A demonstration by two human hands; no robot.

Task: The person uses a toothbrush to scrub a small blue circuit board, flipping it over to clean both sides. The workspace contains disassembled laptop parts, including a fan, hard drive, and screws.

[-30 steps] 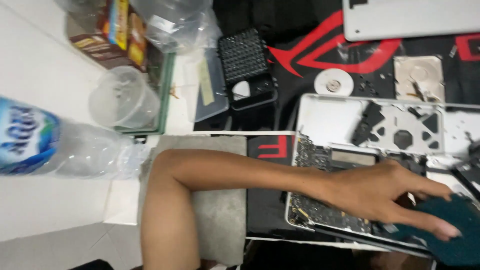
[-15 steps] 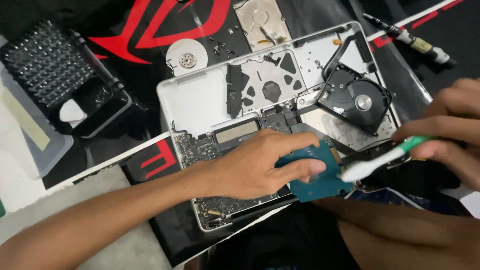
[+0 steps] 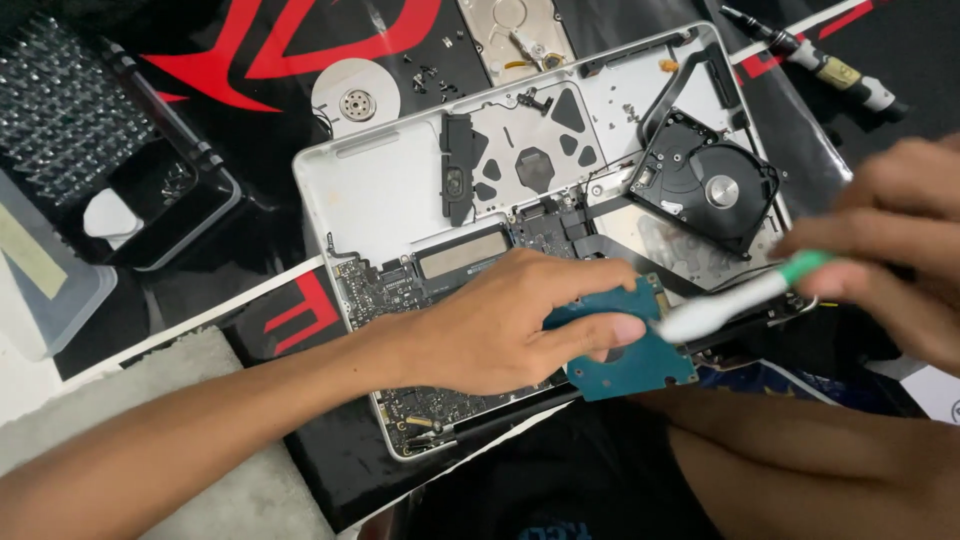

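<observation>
**Circuit board being brushed over an opened laptop**

The left hand (image 3: pixel 490 325) is reaching in from the lower left and pinching a small teal circuit board (image 3: pixel 630 345) between thumb and fingers, holding it just above the lower right corner of the opened laptop shell (image 3: pixel 385 190). The right hand (image 3: pixel 890 250) is coming in from the right, blurred, fingers closed around a white brush with a green grip (image 3: pixel 745 298); its white tip is touching the board beside the left fingertips.

Inside the shell, a black hard drive (image 3: pixel 705 190) is lying tilted in the upper right bay, and the dark mainboard (image 3: pixel 400 290) is showing under the left wrist. On the black and red mat (image 3: pixel 250 60) covering the worktop, a silver disk platter (image 3: pixel 355 100) is sitting just above the shell, a screwdriver (image 3: pixel 820 60) is lying at the top right, and a bit-set case (image 3: pixel 70 110) is standing open at the far left.
</observation>
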